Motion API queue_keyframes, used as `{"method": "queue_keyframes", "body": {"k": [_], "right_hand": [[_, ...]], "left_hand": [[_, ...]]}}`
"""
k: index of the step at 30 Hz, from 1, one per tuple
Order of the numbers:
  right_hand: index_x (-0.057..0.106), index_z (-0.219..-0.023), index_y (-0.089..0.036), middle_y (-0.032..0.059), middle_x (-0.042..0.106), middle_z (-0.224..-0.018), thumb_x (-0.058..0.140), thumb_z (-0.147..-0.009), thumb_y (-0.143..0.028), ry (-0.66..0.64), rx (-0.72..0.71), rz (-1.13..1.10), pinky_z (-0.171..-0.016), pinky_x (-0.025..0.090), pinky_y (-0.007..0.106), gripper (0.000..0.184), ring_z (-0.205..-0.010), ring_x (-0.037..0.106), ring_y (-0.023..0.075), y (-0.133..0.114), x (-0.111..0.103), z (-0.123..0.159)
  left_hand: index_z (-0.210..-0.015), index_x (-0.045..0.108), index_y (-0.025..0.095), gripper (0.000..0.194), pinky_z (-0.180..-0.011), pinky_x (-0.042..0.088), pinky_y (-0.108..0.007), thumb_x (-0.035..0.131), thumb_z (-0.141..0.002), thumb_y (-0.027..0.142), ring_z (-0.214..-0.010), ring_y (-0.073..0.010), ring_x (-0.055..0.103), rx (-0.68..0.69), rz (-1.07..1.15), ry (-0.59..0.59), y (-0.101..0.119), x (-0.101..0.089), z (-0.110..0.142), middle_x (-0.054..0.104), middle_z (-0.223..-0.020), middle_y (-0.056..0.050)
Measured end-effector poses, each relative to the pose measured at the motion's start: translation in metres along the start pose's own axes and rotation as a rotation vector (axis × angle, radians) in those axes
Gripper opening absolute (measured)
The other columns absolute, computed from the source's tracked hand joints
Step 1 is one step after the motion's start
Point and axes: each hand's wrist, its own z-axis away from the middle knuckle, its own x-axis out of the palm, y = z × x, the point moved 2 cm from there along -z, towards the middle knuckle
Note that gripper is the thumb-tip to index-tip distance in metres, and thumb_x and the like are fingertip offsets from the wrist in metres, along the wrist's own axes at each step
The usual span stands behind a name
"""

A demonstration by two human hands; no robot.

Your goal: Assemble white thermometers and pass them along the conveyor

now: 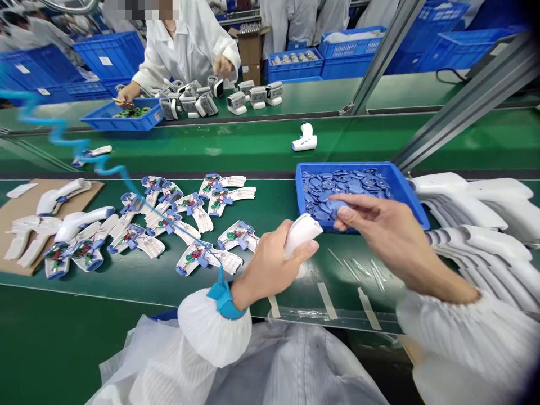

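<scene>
My left hand (276, 256) is wrapped round a white plastic housing (301, 233), shaped like those of the handheld thermometers nearby; much of it is hidden by my fingers. A blue wrist strap (228, 298) with a coiled cord circles my left wrist. Between thumb and fingers, my right hand (375, 230) pinches a small blue plastic part (336, 208) just above the front of a blue tray (407, 197). Many similar blue parts (350, 183) fill that tray. The two hands are apart, the right one slightly higher.
Opened thermometer halves with wiring (196, 208) lie across the bench at left, beside a cardboard sheet (12, 219). Stacked white shells (476, 242) stand at right. A white thermometer (306, 138) lies on the green belt. Opposite, a co-worker (181, 50) handles parts by a blue bin (126, 121).
</scene>
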Motion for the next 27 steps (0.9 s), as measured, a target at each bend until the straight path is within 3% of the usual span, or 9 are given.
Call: {"method": "queue_keyframes", "body": {"k": [5,10,14,16,18,22,24,27], "right_hand": [[0.084,-0.104,-0.028,0.0069,0.077,-0.108,0.081,-0.082,-0.059,0.069,-0.071,-0.091,-0.083,0.062,0.037,0.038,-0.097,0.07,0.0229,-0.007,0.019,0.038],[0.085,-0.103,-0.027,0.007,0.072,-0.106,0.079,-0.084,-0.057,0.151,-0.175,0.02,-0.07,0.061,0.033,0.036,-0.085,0.068,0.0197,0.0,0.016,0.046],[0.079,-0.121,-0.027,0.0061,0.075,-0.116,0.066,-0.096,-0.051,0.046,-0.257,0.154,-0.084,0.061,0.037,0.037,-0.101,0.072,0.023,0.001,0.014,0.052],[0.075,-0.124,-0.025,0.0063,0.076,-0.119,0.059,-0.101,-0.049,0.007,-0.28,0.205,-0.091,0.06,0.039,0.037,-0.105,0.073,0.0238,0.003,0.015,0.056],[0.075,-0.118,-0.022,0.0072,0.078,-0.109,0.055,-0.102,-0.048,0.044,-0.267,0.243,-0.086,0.06,0.039,0.036,-0.094,0.074,0.0231,0.009,0.015,0.062],[0.071,-0.115,-0.024,0.0051,0.077,-0.094,0.057,-0.101,-0.055,0.047,-0.082,0.181,-0.062,0.057,0.03,0.037,-0.074,0.071,0.019,0.031,0.008,0.081],[0.068,-0.117,-0.026,0.0039,0.077,-0.097,0.06,-0.099,-0.056,-0.006,-0.02,0.153,-0.058,0.054,0.027,0.035,-0.073,0.07,0.0174,0.037,0.006,0.093],[0.068,-0.117,-0.026,0.0022,0.075,-0.089,0.058,-0.101,-0.051,-0.113,-0.061,0.206,-0.054,0.051,0.026,0.031,-0.06,0.063,0.0141,0.036,0.016,0.108]], "left_hand": [[-0.1,0.057,0.02,0.028,-0.065,0.038,-0.029,0.059,-0.102,0.048,-0.07,-0.015,0.054,0.033,-0.005,-0.05,0.011,0.013,-0.005,0.066,-0.086,0.0],[-0.111,0.058,0.02,0.028,-0.071,0.042,-0.032,0.055,-0.104,0.047,-0.083,-0.0227,0.063,0.082,-0.288,-0.093,0.016,0.013,-0.003,0.072,-0.097,-0.005],[-0.126,0.056,0.02,0.037,-0.078,0.046,-0.036,0.035,-0.111,0.047,-0.086,-0.0248,0.066,0.184,-0.401,-0.147,0.018,0.019,-0.001,0.074,-0.109,-0.007],[-0.124,0.057,0.019,0.041,-0.079,0.047,-0.038,0.028,-0.112,0.046,-0.085,-0.0249,0.066,0.225,-0.431,-0.138,0.017,0.024,-0.001,0.074,-0.106,-0.007],[-0.115,0.061,0.018,0.043,-0.078,0.047,-0.039,0.031,-0.111,0.048,-0.081,-0.0254,0.066,0.242,-0.507,-0.105,0.013,0.031,0.0,0.074,-0.097,-0.008],[-0.108,0.066,0.018,0.04,-0.084,0.046,-0.04,0.042,-0.109,0.051,-0.086,-0.0245,0.067,0.382,-0.505,0.013,0.005,0.045,0.006,0.074,-0.094,-0.007],[-0.098,0.066,0.02,0.036,-0.084,0.044,-0.037,0.045,-0.109,0.046,-0.089,-0.022,0.066,0.363,-0.416,0.212,-0.001,0.052,0.008,0.074,-0.093,-0.006],[-0.065,0.052,0.02,0.045,-0.065,0.034,-0.033,0.051,-0.106,0.038,-0.066,-0.0164,0.056,0.217,-0.381,0.499,-0.012,0.064,0.006,0.063,-0.065,-0.002]]}}
